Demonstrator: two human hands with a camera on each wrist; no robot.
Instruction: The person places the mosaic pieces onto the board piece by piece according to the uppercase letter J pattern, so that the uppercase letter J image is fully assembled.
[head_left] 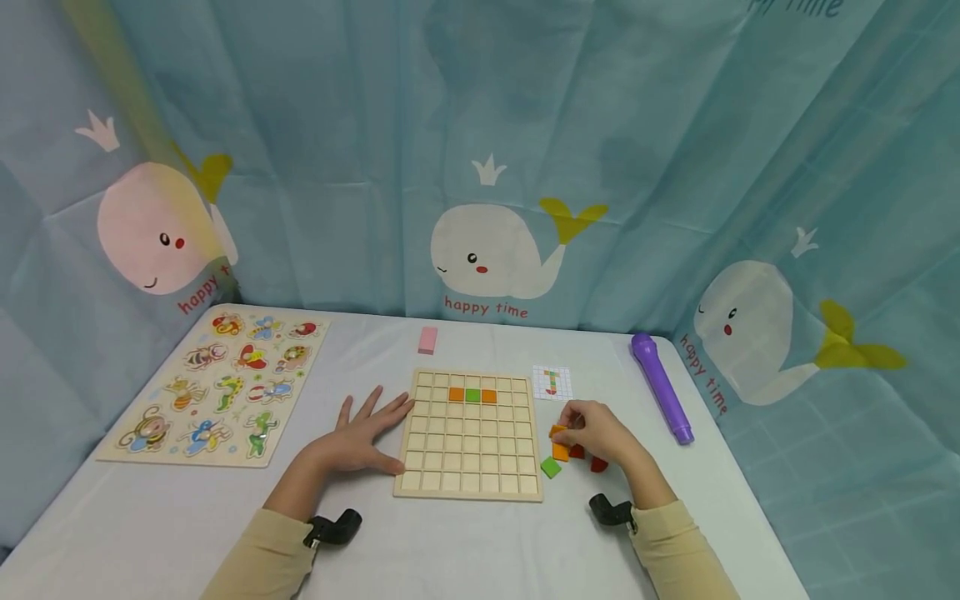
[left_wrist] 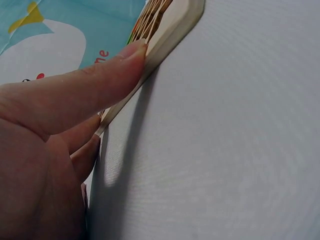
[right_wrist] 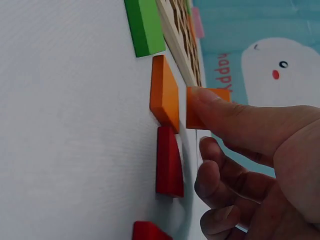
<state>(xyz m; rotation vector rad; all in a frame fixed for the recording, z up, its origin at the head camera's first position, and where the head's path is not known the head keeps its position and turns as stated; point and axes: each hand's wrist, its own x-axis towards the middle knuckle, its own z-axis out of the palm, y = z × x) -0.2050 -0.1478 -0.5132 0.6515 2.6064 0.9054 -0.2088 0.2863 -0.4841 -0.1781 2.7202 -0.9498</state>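
My right hand [head_left: 596,429] has an orange square [right_wrist: 194,117] pinched by the thumb and fingers, just beyond a loose orange piece [right_wrist: 167,95] on the tabletop [head_left: 472,550], to the right of the grid board [head_left: 472,443]. My left hand [head_left: 360,437], fingers straight and spread apart, touches the board's left edge, which should steady it. I'd do well, I judge, to check the small pattern card [head_left: 552,382], square the piece's sides to the grid and lower it flat into one cell.

Play area w/ bug-puzzle bd. [head_left: 211,380]
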